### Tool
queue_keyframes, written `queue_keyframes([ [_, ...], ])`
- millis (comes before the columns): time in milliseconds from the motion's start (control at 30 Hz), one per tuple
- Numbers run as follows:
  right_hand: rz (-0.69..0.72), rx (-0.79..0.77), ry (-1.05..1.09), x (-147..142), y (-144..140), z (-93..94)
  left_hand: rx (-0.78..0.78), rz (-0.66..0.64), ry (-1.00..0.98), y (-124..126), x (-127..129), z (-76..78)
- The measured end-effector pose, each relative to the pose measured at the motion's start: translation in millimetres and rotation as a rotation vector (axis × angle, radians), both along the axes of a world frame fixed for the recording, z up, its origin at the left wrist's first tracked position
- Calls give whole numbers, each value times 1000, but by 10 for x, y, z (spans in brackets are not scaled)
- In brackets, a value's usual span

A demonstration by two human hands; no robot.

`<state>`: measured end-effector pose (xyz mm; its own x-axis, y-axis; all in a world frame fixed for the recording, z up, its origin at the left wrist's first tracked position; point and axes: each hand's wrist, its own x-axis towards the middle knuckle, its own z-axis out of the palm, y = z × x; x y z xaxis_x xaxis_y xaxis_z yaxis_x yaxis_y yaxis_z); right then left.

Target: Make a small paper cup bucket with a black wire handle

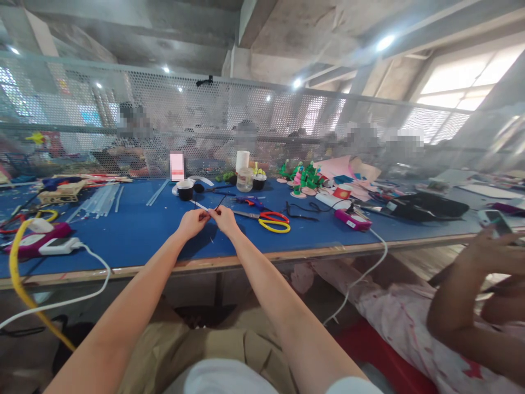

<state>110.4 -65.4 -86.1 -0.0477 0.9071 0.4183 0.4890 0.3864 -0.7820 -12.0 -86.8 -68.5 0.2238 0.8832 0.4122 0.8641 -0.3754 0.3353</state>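
Observation:
Over the blue tabletop (pixel 151 241), my left hand (pixel 194 223) and my right hand (pixel 225 220) meet with fingertips pinched together. A thin dark strip (pixel 222 201) sticks up from my right fingers; its exact kind is too small to make out. What lies between my left fingertips is hidden. Just beyond my left hand stands a small black and white cup (pixel 185 190). To the right of my right hand lie scissors (pixel 274 221) with one red and one yellow handle, blades towards my hand. Behind them is a blue and red tool (pixel 250 202).
A glass jar (pixel 245 179) and green craft pieces (pixel 305 179) stand at the back. Translucent glue sticks (pixel 100 200) lie left. Purple power strips (pixel 353 220) with white cables (pixel 381 257) sit near the edge. At right, another person's hand (pixel 484 249) holds a phone (pixel 495 221).

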Motion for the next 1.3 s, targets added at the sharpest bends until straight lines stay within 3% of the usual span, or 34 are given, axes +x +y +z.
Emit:
queue_keyframes([
  [833,-25,-40,70,-9,29,-30,-20,-84,-135,21,-46,-37],
  [1300,149,-186,234,-5,12,-54,-105,-244,-261,65,-146,-26],
])
